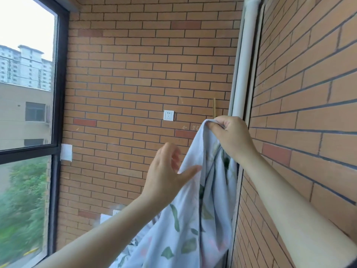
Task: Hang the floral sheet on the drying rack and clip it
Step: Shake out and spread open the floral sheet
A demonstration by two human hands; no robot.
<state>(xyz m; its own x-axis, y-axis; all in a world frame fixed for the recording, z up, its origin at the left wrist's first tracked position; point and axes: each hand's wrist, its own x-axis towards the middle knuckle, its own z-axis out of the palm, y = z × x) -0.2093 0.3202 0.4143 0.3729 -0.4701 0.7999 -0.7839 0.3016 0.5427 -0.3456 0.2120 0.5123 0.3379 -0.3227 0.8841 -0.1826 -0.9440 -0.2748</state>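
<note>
Right hand (230, 136) was raised in front of the white pipe (245, 74) in the brick corner, fingers clenched around a bunched top edge of the floral sheet (193, 219). The sheet hung straight down from that grip, pale blue with green leaf print, between the two forearms. Left hand (166, 173) was lower, fingers spread and relaxed, thumb tip touching the sheet's left fold. Wall socket (168, 115) sat on the brick wall beyond; window (27, 74) at left.
</note>
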